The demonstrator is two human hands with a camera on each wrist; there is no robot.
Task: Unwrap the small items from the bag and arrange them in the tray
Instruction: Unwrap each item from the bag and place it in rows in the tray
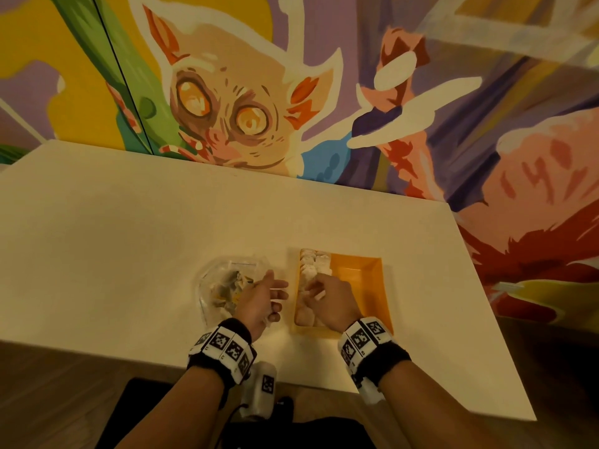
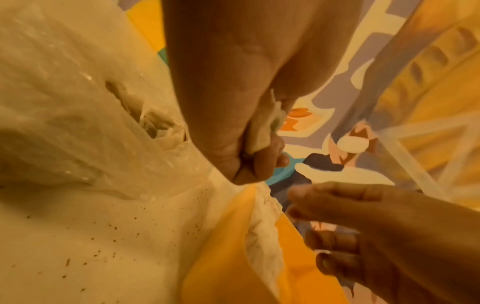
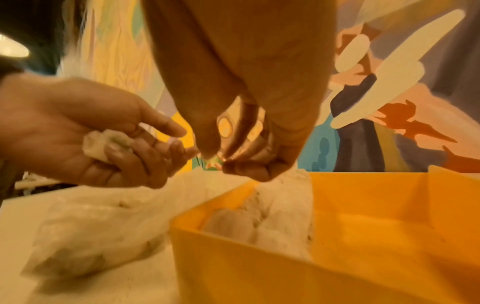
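From the head view, the clear bag point(image 1: 227, 283) lies on the white worktop point(image 1: 129, 241) just left of the orange tray point(image 1: 366, 280), whose left side holds a row of pale unwrapped items point(image 1: 309, 270). The left wrist view shows the left hand point(image 2: 241, 131) clenched round a crumpled wrapper point(image 2: 262, 131). In the right wrist view the right hand point(image 3: 241, 156) hovers over the tray, fingertips pinched together; what they grasp, I cannot tell.

Pale tabletop point(image 1: 129, 238), dark specks scattered on it in the left wrist view. Clear plastic bag point(image 1: 223, 280) lay directly on it; orange tray point(image 1: 372, 286) just beside, to the right.
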